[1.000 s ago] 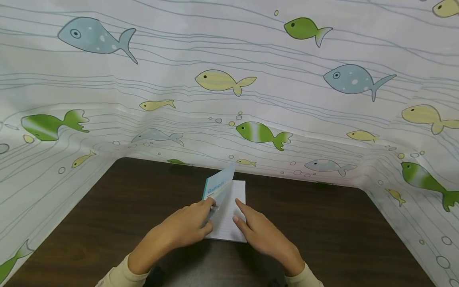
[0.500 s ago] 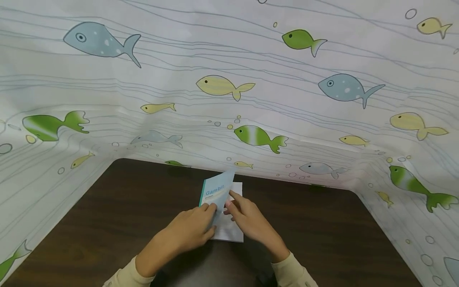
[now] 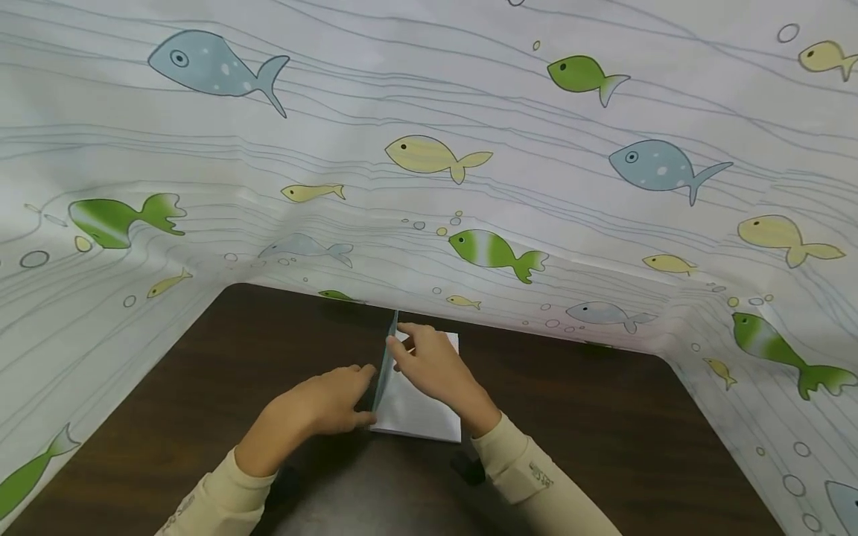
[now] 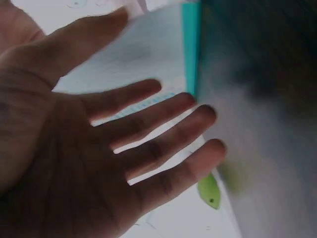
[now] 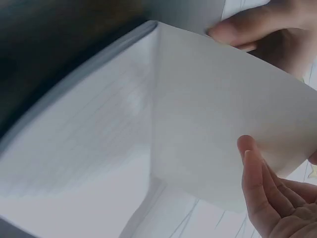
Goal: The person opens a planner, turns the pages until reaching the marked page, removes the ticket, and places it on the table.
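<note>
A notebook lies on the dark table, its white lined page facing up. The front cover stands nearly upright along the left side, raised from the page. My right hand reaches over the page, and its fairly straight fingers touch the cover's plain inner face. On the outer side, my left hand is spread with straight fingers beside the cover, holding nothing. The left wrist view shows its open palm before the pale blue outer cover and the teal spine.
A white sheet printed with fish forms walls behind and on both sides of the dark brown table. The notebook sits near the middle of the table, towards the back wall.
The cover has swung left from leaning over the page to nearly upright. My left hand has let go of it and drawn left; my right hand has moved left to the cover's inner side.
</note>
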`<state>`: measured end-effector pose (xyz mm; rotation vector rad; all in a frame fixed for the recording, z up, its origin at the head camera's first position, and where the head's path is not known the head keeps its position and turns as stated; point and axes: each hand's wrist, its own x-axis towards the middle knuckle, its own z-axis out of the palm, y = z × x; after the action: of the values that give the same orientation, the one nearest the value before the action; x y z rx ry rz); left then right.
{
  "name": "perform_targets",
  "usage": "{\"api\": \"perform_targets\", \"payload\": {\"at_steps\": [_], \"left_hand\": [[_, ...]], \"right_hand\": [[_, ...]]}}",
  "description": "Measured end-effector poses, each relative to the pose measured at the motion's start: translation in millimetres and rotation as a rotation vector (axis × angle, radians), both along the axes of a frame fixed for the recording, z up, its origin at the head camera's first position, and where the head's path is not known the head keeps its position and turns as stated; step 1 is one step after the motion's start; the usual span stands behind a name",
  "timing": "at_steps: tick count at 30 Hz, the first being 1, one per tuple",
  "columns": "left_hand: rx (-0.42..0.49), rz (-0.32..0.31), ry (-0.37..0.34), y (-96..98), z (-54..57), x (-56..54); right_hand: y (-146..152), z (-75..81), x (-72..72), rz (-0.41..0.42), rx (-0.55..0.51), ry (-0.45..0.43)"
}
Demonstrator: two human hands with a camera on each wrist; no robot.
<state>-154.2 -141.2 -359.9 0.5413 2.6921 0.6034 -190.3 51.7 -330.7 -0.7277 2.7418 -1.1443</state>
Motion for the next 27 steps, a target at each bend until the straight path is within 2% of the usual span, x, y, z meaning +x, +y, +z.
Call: {"api": "perform_targets", "payload": {"at_steps": [4, 11, 15, 20, 24, 27], "left_hand": [[0.006, -0.018, -0.075, -5.4, -3.8, -4.0], [0.184, -0.117, -0.094, -8.0, -6.3, -8.9], [0.146, -0.113, -0.112, -16.8, -3.1, -9.6], [0.062, -0.092, -0.125, -35.0, 2.4, -12.3], [0.049, -0.091, -0.111, -58.2, 7.0, -15.1], [0.096, -0.094, -0.104, -77.2, 9.3, -17.9]], "right_hand": [[-12.2, 6.1, -1.7, -0.011, 0.059, 0.005], [-27.9, 11.0, -8.5, 0.010, 0.060, -0.093], [-38.1, 10.3, -13.1, 0.036, 0.058, -0.140], [-54.1, -0.7, -18.1, 0.057, 0.083, -0.157], [-67.6, -13.4, -22.1, 0.102, 0.144, -0.122], [-74.3, -23.6, -24.7, 0.139, 0.231, -0.064]]}}
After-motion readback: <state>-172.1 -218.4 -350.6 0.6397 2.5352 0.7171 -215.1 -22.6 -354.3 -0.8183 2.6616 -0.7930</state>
